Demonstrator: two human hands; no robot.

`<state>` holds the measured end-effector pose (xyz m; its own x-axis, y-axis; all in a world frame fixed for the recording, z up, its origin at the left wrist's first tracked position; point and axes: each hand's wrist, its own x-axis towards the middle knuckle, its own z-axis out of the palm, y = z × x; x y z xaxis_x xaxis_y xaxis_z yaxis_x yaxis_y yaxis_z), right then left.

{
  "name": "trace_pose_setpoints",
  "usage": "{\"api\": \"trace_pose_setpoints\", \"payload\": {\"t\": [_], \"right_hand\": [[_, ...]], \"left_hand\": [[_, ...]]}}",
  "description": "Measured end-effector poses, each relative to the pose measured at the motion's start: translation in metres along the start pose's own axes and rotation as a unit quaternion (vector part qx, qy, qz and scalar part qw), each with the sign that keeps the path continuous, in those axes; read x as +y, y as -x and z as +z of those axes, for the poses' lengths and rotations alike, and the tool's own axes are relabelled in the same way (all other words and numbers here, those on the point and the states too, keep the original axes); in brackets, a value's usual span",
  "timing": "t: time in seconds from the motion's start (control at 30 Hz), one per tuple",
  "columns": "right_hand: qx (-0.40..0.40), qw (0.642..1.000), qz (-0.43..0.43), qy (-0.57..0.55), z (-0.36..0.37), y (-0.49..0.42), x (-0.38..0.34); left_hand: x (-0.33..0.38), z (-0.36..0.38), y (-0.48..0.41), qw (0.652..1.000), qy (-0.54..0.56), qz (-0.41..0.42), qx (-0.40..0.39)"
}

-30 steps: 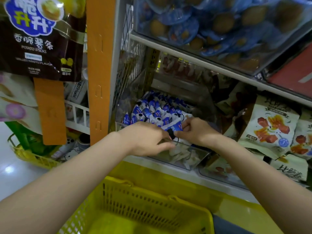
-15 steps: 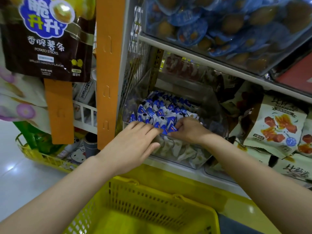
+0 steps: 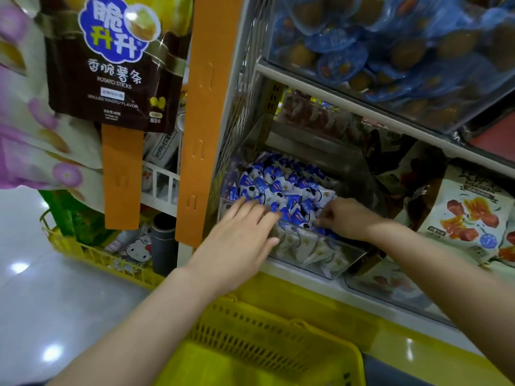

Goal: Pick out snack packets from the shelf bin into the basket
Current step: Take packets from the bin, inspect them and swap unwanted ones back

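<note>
No packet showed yet in the yellow basket (image 3: pixel 264 338) at 6 o'clock. The left hand (image 3: pixel 245 238) lay wide-open on the blue-white snack packets (image 3: pixel 278 188), and the right hand (image 3: pixel 347 218) pinched one in its grip.

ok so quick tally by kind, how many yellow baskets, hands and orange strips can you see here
yellow baskets: 2, near basket and far basket
hands: 2, left hand and right hand, both on the snack packets
orange strips: 2, wide strip and narrow strip
total: 6
</note>
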<state>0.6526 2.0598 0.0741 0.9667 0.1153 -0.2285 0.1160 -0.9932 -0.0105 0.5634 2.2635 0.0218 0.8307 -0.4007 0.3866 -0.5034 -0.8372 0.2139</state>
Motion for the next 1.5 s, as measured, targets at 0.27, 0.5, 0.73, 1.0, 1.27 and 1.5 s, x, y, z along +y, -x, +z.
{"api": "trace_pose_setpoints", "payload": {"t": [0.27, 0.5, 0.73, 1.0, 1.27, 1.5], "right_hand": [[-0.051, 0.996, 0.014, 0.067, -0.006, -0.001, -0.004], [-0.103, 0.989, 0.07, 0.079, -0.013, 0.004, -0.012], [0.131, 0.985, 0.082, 0.078, -0.022, 0.041, -0.022], [0.329, 0.908, -0.186, -0.18, 0.001, 0.116, -0.046], [0.01, 0.854, -0.091, -0.513, 0.066, 0.124, -0.038], [-0.013, 0.782, -0.014, -0.623, 0.111, 0.115, -0.033]], "left_hand": [[0.001, 0.002, 0.004, 1.0, 0.02, -0.004, 0.019], [0.002, 0.003, 0.002, 0.999, 0.017, -0.01, 0.028], [0.008, 0.001, 0.005, 0.994, 0.088, -0.042, 0.052], [0.039, -0.009, 0.024, 0.847, 0.477, -0.204, 0.111], [0.059, 0.018, 0.044, 0.798, 0.548, -0.252, 0.003], [0.062, 0.045, 0.058, 0.782, 0.547, -0.296, -0.039]]}}
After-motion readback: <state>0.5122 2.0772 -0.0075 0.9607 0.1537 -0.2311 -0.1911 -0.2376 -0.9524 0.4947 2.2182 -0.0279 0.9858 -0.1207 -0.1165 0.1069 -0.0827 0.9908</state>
